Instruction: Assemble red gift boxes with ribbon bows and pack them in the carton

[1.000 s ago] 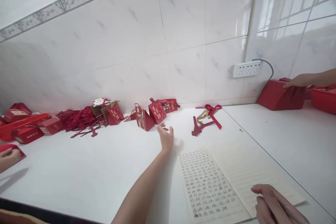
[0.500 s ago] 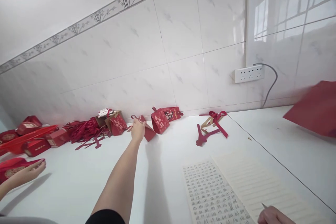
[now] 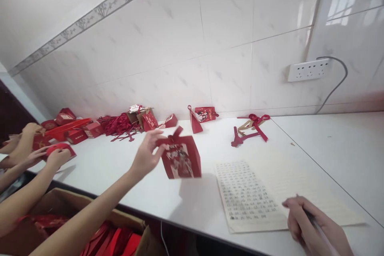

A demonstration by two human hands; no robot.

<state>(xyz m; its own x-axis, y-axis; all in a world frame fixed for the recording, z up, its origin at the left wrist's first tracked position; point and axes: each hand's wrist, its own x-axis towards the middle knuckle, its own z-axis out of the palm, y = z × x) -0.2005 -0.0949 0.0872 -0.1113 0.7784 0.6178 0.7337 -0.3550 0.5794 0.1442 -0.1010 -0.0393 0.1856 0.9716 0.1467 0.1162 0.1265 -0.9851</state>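
My left hand (image 3: 147, 153) grips a red paper gift box (image 3: 183, 158) by its upper left corner. The box has a printed picture on its front and a ribbon on top, and it is held above the white table (image 3: 99, 164), its shadow below. In my right hand (image 3: 315, 222) is a pen (image 3: 322, 234), held over an open notebook (image 3: 246, 198). Rows of handwriting cover the notebook's left page; the right page shows faint lines. Against the wall stand a narrow red box (image 3: 195, 122) and a red box with a picture (image 3: 205, 114).
Red and gold ribbons (image 3: 252, 128) lie behind the notebook. Further left are a red ribbon pile (image 3: 117, 124) and several red boxes (image 3: 76, 135). Co-workers' hands (image 3: 58, 156) hold a red item. A cardboard box (image 3: 147, 244) with red contents sits below the table edge. A socket strip (image 3: 309, 70) is on the wall.
My left hand has lifted the gift box from near the wall and brought it closer. The view has shifted, showing more of the cardboard box and co-workers' hands. A blurred red shape at right is gone.
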